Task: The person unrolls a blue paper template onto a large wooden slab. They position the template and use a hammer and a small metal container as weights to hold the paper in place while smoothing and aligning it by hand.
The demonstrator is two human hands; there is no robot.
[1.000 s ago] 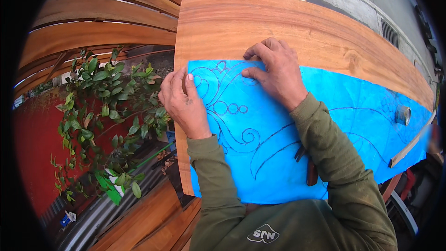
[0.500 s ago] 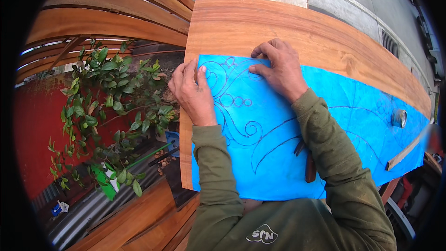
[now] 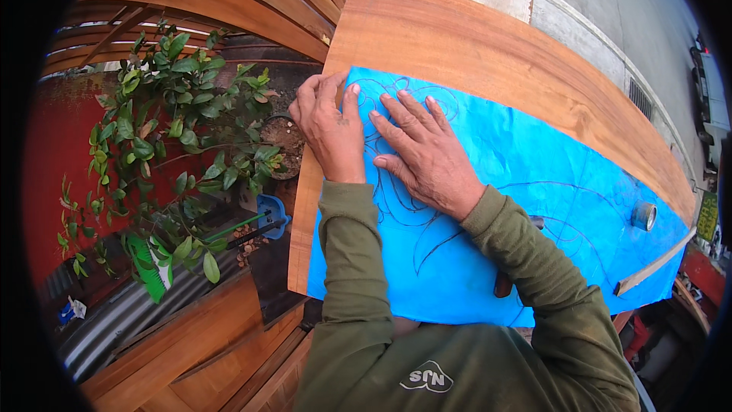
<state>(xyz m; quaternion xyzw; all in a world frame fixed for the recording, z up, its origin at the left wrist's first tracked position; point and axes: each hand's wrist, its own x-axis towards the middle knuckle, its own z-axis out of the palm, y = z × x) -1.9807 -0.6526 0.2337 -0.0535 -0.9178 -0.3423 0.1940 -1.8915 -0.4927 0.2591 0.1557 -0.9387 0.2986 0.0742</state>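
Nearest, on the left, reddish boards [image 3: 191, 339] lie low beside the person. A dark handle [image 3: 502, 284], perhaps a hammer's, pokes out from beneath the right forearm, on the near part of a blue sheet [image 3: 457, 278]. That sheet, marked with dark curling lines, lies along the near side of a broad wooden worktop [image 3: 450, 27], with bare wood beyond its far edge.

What has just changed is the right hand [image 3: 433, 159]: it was bent at the far edge of the sheet, and now it has come nearer and lies palm down on the drawing — fingers lightly spread, grip open, nothing held. The left hand [image 3: 329, 126] stays at the far left corner, thumb by the sheet and fingers curled toward the wood's left edge; whether that grip pinches the paper or merely steadies it, I cannot tell. To my eye, the change means this end is being pressed flat rather than shifted by its edge, though some ripples show right of the hand.

Toward the right end stand a small can [image 3: 644, 216] and a wooden strip [image 3: 656, 263], both resting on the sheet. Left of the worktop are a blue dustpan [image 3: 272, 217] and a leafy plant [image 3: 183, 118] — and, farther off, wooden slats [image 3: 221, 4].
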